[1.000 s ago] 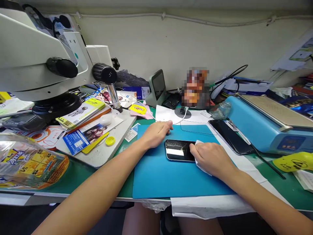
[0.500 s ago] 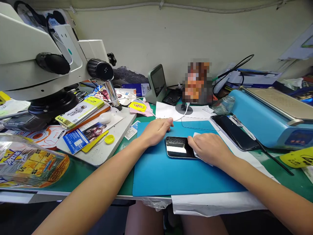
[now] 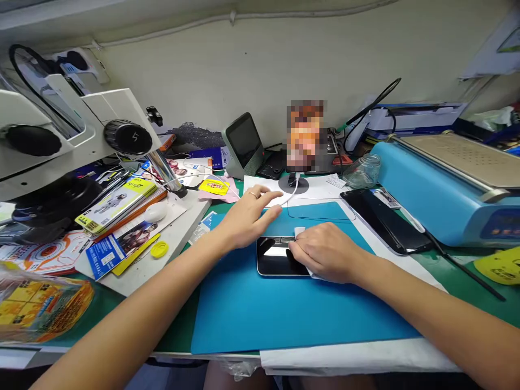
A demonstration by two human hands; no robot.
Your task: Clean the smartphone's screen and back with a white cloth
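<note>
A smartphone (image 3: 277,266) lies face up on the blue mat (image 3: 252,319), its dark glass reflecting light. Over its right end my right hand (image 3: 327,252) is closed around a white wipe (image 3: 299,232), which pokes out above and below the fingers. My left hand (image 3: 252,216) hovers above and left of the phone with its fingers apart and a ring on one of them. Just beyond its fingertips runs a white cable (image 3: 290,198), leading to a round dark stand base (image 3: 303,186). Whether the left fingers touch the cable, I cannot tell.
A larger black phone (image 3: 384,225) lies to the right, before a blue machine (image 3: 426,189) with a flat metal top. A glass jar (image 3: 363,171) stands behind. On the left are a microscope (image 3: 128,138), boxes, cards and a plastic jar (image 3: 44,306). A small display (image 3: 244,142) stands at the back.
My left hand has opened, its fingers spreading away from the cable. The right hand stays on the phone with the wipe. The whole view has shifted as my head moved.
</note>
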